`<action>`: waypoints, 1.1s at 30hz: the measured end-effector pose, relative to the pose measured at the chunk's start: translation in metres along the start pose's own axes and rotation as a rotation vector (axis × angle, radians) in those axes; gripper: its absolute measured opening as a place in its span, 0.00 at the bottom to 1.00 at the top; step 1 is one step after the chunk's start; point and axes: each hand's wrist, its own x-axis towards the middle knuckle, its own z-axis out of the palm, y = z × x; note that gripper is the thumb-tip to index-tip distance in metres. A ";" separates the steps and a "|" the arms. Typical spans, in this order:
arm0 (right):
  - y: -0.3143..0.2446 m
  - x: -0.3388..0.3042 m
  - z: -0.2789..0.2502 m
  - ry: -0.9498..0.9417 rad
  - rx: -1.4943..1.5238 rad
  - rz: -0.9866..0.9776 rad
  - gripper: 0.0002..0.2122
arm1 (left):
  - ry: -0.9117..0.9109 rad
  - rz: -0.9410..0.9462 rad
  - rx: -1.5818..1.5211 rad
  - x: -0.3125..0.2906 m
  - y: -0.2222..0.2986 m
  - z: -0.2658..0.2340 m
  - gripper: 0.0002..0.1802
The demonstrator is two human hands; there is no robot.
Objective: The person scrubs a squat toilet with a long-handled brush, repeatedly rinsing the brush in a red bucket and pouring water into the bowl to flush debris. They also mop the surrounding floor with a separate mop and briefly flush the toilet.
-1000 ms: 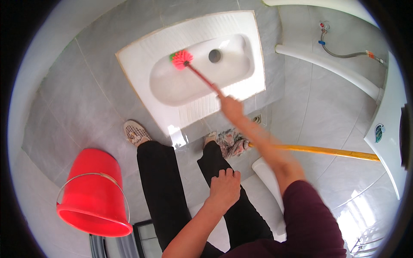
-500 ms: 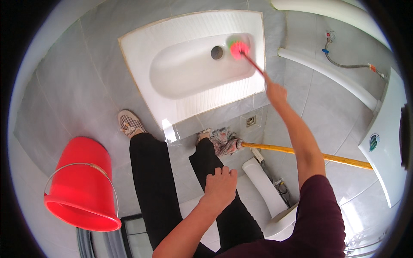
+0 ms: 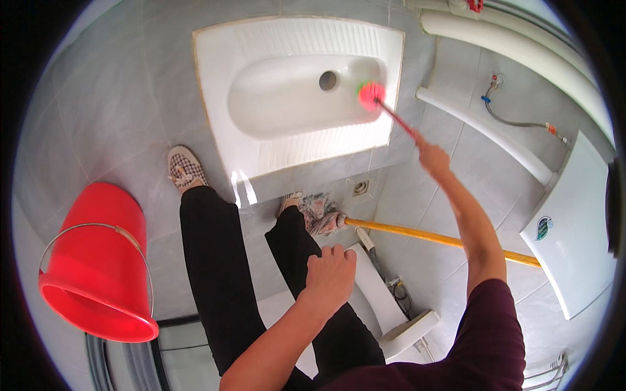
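Observation:
My right hand (image 3: 433, 158) is closed around the thin red handle of a toilet brush (image 3: 372, 96) with a pink and green head. The brush head touches the inner right end of a white squat toilet (image 3: 261, 151), to the right of the dark drain hole (image 3: 328, 80). Its bristles are slightly blurred. My left hand (image 3: 331, 272) rests on my right knee, fingers curled, with nothing seen in it. The undersides of those fingers are hidden.
A red bucket (image 3: 104, 241) with a wire handle stands at the left. Close to my right foot lies a mop head (image 3: 321, 215), its yellow wooden handle (image 3: 417, 232) slanting rightward. Beyond it are a floor drain (image 3: 360, 188), white pipes (image 3: 486, 133) and a white panel (image 3: 574, 228).
My right hand has drawn the brush head toward me and slightly right along the toilet's right end. My left hand stays on the knee. The whole view has shifted a little.

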 end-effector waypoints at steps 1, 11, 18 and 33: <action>0.005 -0.005 0.012 0.038 0.005 -0.035 0.25 | -0.002 0.001 0.003 0.001 0.000 -0.003 0.18; -0.008 0.005 -0.007 0.054 -0.015 -0.016 0.21 | 0.020 -0.025 -0.045 0.002 0.002 -0.001 0.14; -0.010 0.038 -0.052 0.198 -0.029 -0.057 0.21 | 0.039 -0.022 -0.051 0.000 0.002 0.002 0.13; 0.030 -0.004 0.020 0.166 -0.067 -0.083 0.20 | 0.037 -0.026 -0.054 0.005 0.000 0.003 0.14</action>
